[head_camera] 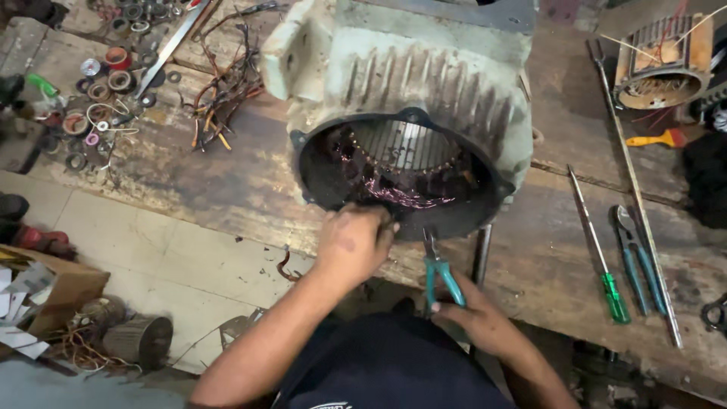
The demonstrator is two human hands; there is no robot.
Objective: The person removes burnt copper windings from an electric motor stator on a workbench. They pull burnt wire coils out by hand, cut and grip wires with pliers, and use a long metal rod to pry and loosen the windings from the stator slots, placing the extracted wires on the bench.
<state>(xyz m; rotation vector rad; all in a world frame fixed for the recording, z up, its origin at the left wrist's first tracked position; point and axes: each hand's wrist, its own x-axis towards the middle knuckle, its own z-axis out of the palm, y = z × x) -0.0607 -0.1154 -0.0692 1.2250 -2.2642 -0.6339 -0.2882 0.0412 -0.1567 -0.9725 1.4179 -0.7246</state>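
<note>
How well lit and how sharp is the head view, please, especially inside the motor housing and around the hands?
In the head view, the motor housing is evenly lit outside, but its bore is dark, and only the copper windings glint. The left hand and the pliers in the right hand look slightly soft. The bench edges curve a little.

Chipped, matt painted metal motor housing (424, 83), glossy copper windings (401, 193), rough worn wooden bench (227, 182), teal plastic-handled pliers (441, 276).

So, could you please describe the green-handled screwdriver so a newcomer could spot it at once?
Start at the big motor housing on the wooden bench and look right. The screwdriver lies left of blue-handled pliers; only it has a translucent green handle.
</note>
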